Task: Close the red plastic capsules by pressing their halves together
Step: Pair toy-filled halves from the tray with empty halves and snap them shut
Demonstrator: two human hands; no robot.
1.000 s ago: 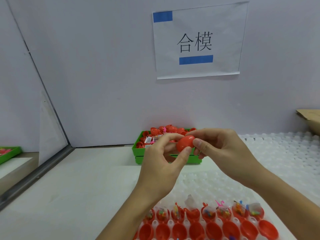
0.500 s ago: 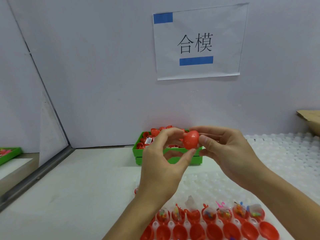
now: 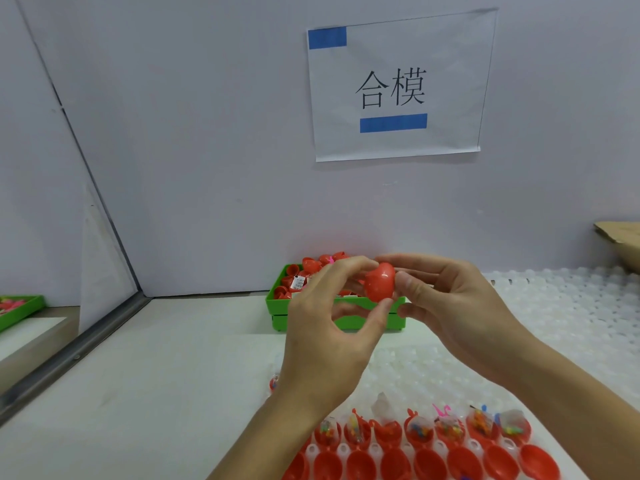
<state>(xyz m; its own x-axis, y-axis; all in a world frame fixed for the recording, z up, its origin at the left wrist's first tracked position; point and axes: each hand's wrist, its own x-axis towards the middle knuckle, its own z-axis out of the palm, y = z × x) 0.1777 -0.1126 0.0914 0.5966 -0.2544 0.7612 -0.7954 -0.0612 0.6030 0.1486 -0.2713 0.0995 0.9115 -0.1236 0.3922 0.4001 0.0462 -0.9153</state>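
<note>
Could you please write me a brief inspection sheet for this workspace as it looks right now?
Surface: white table; white dimpled tray at right.
Job's things: red capsule held up; open filled capsules in near rows; green bin of red halves behind.
Clutter: cardboard box, far right.
Grippers: left hand and right hand both pinch the capsule.
Cables: nothing seen.
Surroundings: wall sign; second green tray at left.

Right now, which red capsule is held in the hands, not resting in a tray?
The red capsule pinched between left hand and right hand, raised before the green bin; others lie below.
</note>
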